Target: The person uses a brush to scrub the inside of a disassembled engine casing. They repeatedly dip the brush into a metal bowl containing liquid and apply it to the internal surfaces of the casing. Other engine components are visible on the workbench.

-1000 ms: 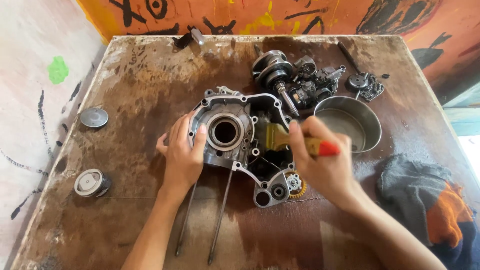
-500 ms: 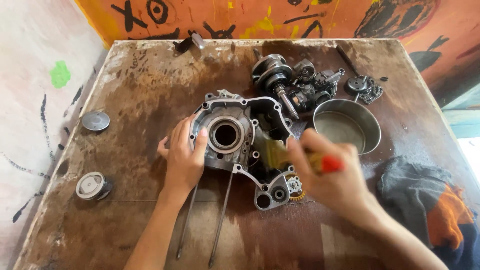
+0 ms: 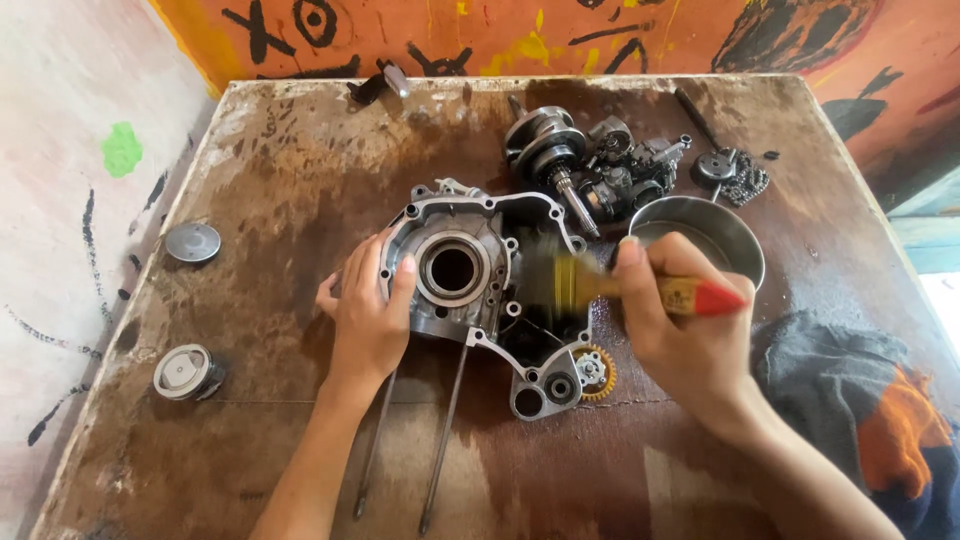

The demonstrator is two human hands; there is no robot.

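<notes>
Brushing is the work shown: the right hand [image 3: 685,340] is closed around the red-ended wooden handle of a paintbrush [image 3: 640,290], thumb on top, fingers wrapped beneath. The brush's long axis runs nearly level, parallel to the table's far edge, with its blurred bristles pointing left onto the grey cast-aluminium engine crankcase half [image 3: 490,290]. The casing lies flat near the middle of the stained brown wooden table [image 3: 280,170], its long axis running from the far left down toward the near right, where a small brass-coloured gear [image 3: 595,372] sits against its lower lobe.

The left hand [image 3: 370,320] lies spread and mostly open on the casing's left rim, fingers curled over the edge beside the round bearing bore, pressing rather than gripping. So the casing lies directly left of the brush hand and just right of the bracing hand, between the two.

A steel bowl [image 3: 715,225] stands just beyond the right hand, toward the table's far right corner. Two long thin studs [image 3: 445,430] point from the casing toward the near edge.
</notes>
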